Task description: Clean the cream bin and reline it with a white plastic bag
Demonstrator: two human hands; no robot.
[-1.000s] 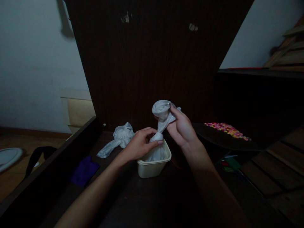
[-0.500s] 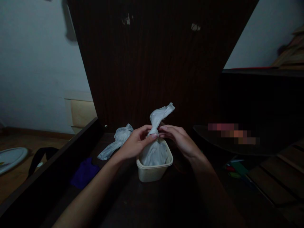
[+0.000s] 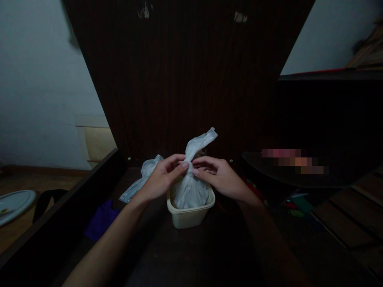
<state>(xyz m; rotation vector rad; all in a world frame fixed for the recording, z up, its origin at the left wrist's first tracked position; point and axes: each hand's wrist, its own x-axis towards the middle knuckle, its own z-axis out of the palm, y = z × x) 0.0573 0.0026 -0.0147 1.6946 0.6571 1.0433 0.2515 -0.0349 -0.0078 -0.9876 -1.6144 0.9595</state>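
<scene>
Left hand (image 3: 158, 181) and right hand (image 3: 222, 180) pinch bag (image 3: 191, 191), base hidden in tub (image 3: 189, 216).

The near strip of the dark tabletop (image 3: 191, 255) is lying open in front of the cream tub (image 3: 190, 217). The left hand (image 3: 158, 181) and right hand (image 3: 223, 179) are crowding the neck of the white bag (image 3: 191, 189) above it. A crumpled bag (image 3: 146, 173) and purple cloth (image 3: 100, 219) are taking up the left. A raised rail (image 3: 60, 215) is fencing that edge, a wood panel (image 3: 185, 79) is closing the far side, and a dark tray (image 3: 269, 171) is hemming the right.
</scene>
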